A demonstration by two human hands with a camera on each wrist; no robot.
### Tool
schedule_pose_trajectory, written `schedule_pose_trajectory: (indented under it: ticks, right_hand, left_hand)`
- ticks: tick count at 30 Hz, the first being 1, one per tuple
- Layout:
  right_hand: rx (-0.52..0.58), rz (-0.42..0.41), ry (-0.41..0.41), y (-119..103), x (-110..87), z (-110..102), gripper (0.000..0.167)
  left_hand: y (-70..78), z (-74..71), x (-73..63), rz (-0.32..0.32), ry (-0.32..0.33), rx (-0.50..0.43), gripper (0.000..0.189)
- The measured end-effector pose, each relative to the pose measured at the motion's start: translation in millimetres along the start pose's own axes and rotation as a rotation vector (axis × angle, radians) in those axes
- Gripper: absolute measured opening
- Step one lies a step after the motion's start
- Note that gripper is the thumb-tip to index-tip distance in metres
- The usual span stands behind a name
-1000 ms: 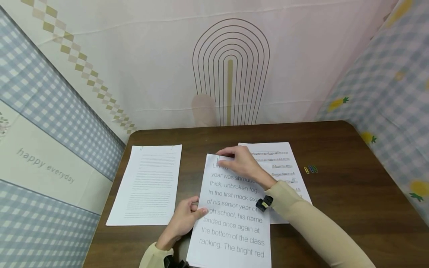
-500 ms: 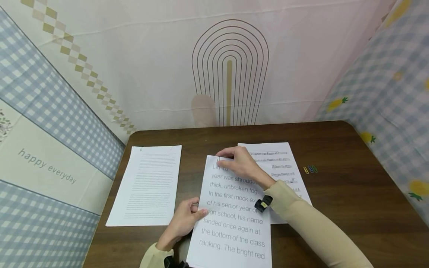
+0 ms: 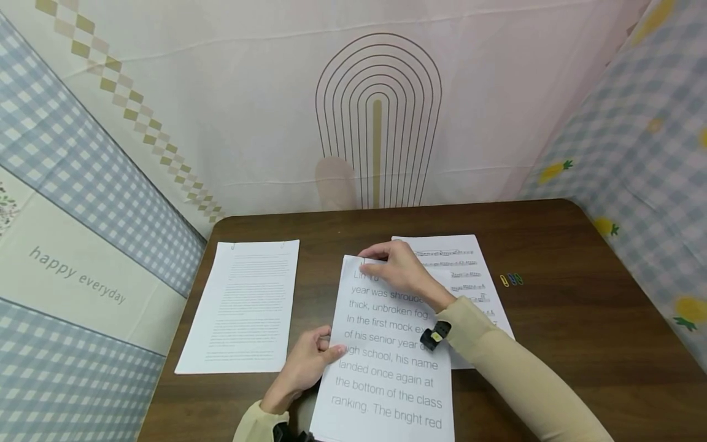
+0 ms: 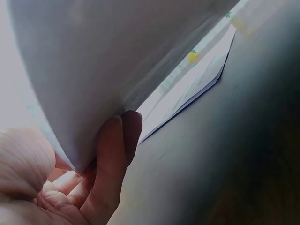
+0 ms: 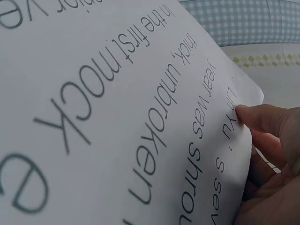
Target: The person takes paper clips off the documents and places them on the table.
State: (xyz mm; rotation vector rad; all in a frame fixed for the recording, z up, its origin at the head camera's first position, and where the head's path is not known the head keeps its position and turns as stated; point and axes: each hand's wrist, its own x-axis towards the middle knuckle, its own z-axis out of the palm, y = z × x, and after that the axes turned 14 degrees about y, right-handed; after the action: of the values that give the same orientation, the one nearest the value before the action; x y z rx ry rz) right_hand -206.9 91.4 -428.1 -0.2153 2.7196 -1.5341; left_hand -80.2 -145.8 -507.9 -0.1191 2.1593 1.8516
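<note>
Both hands hold a stack of printed paper (image 3: 386, 368) with large text, raised and tilted over the table. My left hand (image 3: 309, 359) grips its left edge, thumb on the front; in the left wrist view the fingers (image 4: 110, 159) lie behind the sheets. At the top edge, my right hand (image 3: 397, 267) pinches the paper, thumb (image 5: 258, 115) on the printed side and the other fingers behind. A paper clip (image 3: 363, 261) shows at the top edge, just left of the right hand's fingertips.
To the left lies a stack of small-print paper (image 3: 251, 307) with clips at its top edge. Sheet music (image 3: 464, 276) lies partly under the right arm. Several coloured paper clips (image 3: 511, 280) rest on the brown table (image 3: 574, 356) further right.
The held stack has shifted very slightly to the right, with both hands keeping their grip. Everything else on the table stays where it was.
</note>
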Motion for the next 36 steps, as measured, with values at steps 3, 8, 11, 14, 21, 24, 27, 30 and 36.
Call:
schedule_pose_trajectory:
  ticks: [3, 8, 11, 14, 21, 24, 27, 30, 36]
  right_hand:
    - [0.011, 0.014, 0.001, 1, 0.6, 0, 0.024]
    - [0.013, 0.031, 0.007, 4, 1.9, 0, 0.024]
    - [0.018, 0.042, 0.009, 5, 2.5, 0, 0.024]
    - [0.028, 0.053, 0.012, 5, 3.0, 1, 0.024]
    - [0.034, 0.081, 0.017, 7, 4.5, 2, 0.024]
    - [0.039, 0.092, 0.021, 7, 5.2, 2, 0.024]
    - [0.041, 0.097, 0.026, 7, 6.3, 2, 0.023]
    - [0.038, 0.104, 0.033, 7, 7.4, 1, 0.022]
    - [0.056, 0.118, 0.048, 12, 10.7, 0, 0.024]
  left_hand:
    - [-0.4, 0.8, -0.1, -0.007, -0.003, -0.009, 0.031]
    - [-0.9, 1.8, 0.2, -0.013, -0.002, -0.016, 0.030]
    - [-0.7, 2.0, 0.4, -0.013, -0.002, -0.015, 0.030]
    - [-0.3, 2.0, 0.8, -0.014, -0.001, -0.013, 0.029]
    - [0.6, 1.5, 0.6, -0.010, 0.007, 0.003, 0.028]
    - [0.9, 1.4, 0.7, -0.008, 0.010, 0.010, 0.027]
    - [1.5, 1.7, 1.4, -0.006, 0.013, 0.016, 0.028]
    - [2.1, 2.0, 2.2, -0.004, 0.014, 0.018, 0.029]
    - [0.6, 2.2, 2.6, -0.007, 0.006, 0.010, 0.027]
